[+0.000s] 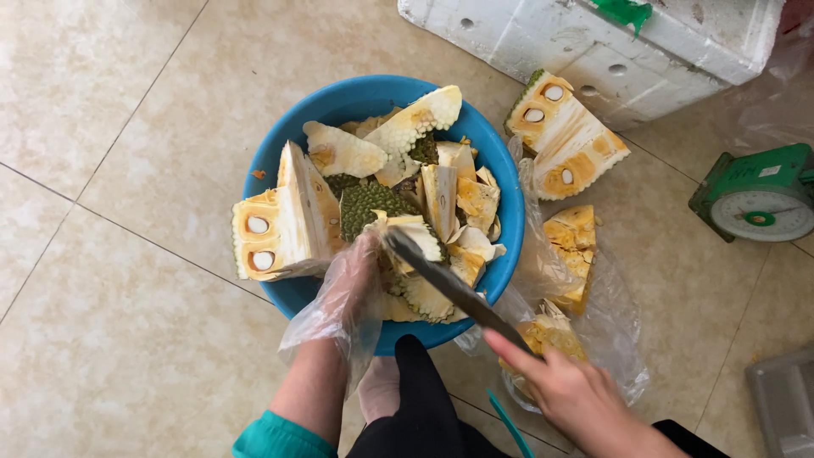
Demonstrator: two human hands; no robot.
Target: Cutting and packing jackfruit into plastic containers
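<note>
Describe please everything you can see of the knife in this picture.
The knife has a long, dark, dull blade that looks like metal. It lies slanted, its tip up-left over the blue basin of cut jackfruit pieces, its handle end down-right. The right hand, bare, grips the handle, which is hidden, with the forefinger along the blade's back. The tip meets a rind piece beside the left hand, which wears a clear plastic glove.

Grey tray [784,403] edge-cropped, knife [449,284] blurred
</note>
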